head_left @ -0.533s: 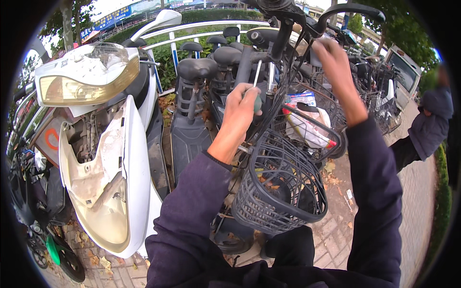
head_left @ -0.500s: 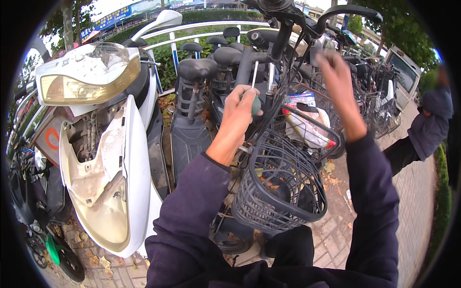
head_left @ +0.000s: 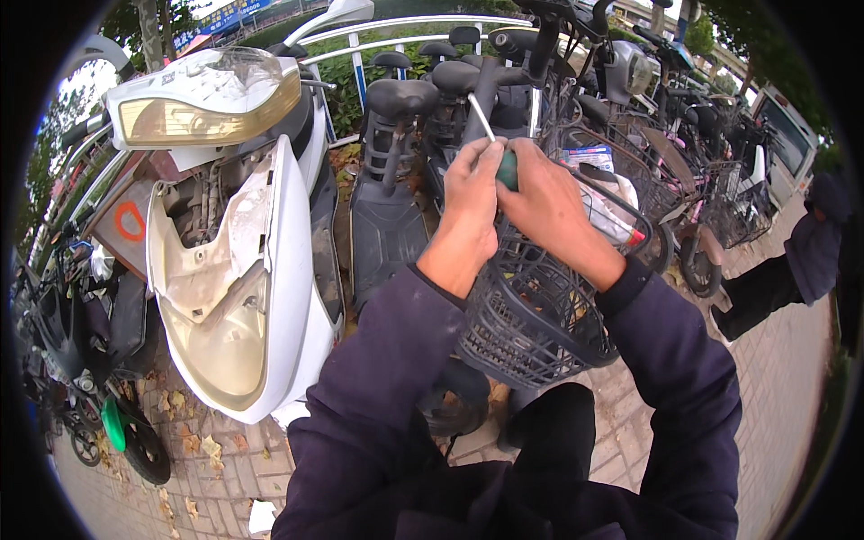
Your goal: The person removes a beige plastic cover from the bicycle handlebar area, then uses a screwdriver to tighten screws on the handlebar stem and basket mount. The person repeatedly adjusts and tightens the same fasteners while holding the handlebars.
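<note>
A screwdriver with a green handle (head_left: pixel 508 171) and a thin pale metal shaft (head_left: pixel 481 117) points up and slightly left in front of me. My left hand (head_left: pixel 470 191) is closed around it where shaft and handle meet. Against it, my right hand (head_left: pixel 544 193) has its fingers curled over the handle from the right, covering most of it. Both hands are above a black bicycle basket (head_left: pixel 540 328) and close to the dark frame tube (head_left: pixel 484 94) of a bike. What the screwdriver's tip touches, if anything, I cannot tell.
A white scooter (head_left: pixel 292 297) with an opened front panel stands at the left. Black bike seats (head_left: pixel 402 97) and a white railing (head_left: pixel 396 40) lie beyond. Several parked bikes fill the right, beside a person in dark clothes (head_left: pixel 814 252). Dry leaves (head_left: pixel 211 450) litter the brick paving.
My right hand has come down and left from beside the handlebar onto the screwdriver's handle. The screwdriver's shaft now leans left, and the whole view has shifted.
</note>
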Demonstrator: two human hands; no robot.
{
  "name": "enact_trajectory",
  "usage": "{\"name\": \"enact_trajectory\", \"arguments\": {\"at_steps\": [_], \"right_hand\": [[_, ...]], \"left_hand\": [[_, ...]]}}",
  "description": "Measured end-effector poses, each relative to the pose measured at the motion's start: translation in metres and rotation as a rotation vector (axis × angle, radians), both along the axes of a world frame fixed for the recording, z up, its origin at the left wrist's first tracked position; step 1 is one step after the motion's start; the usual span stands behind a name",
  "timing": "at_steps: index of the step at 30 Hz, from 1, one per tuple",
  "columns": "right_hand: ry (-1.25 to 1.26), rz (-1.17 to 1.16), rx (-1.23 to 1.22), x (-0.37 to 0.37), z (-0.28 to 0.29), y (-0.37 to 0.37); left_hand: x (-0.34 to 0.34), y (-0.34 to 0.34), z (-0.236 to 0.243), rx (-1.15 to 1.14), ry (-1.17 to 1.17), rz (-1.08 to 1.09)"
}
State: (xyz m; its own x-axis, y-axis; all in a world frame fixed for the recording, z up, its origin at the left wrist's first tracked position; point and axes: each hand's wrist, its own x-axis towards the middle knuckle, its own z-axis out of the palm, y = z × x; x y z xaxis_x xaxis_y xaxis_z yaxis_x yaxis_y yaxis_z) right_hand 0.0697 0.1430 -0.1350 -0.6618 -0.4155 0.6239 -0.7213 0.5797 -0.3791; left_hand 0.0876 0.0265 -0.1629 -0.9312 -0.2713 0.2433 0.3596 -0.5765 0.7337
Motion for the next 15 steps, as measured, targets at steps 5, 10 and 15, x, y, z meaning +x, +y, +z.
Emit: {"name": "enact_trajectory", "arguments": {"at_steps": [5, 10, 15], "right_hand": [[-0.639, 0.230, -0.446, -0.019, 0.007, -0.007], [-0.754, 0.210, -0.709, -0.029, 0.000, -0.014], [-0.315, 0.148, -0.312, -0.041, -0.013, -0.017]], "left_hand": [[-0.008, -0.032, 0.033, -0.395, 0.079, 0.158], [-0.046, -0.079, 0.102, -1.152, 0.524, 0.619], [-0.077, -0.072, 0.096, -0.948, 0.323, 0.571]]}}
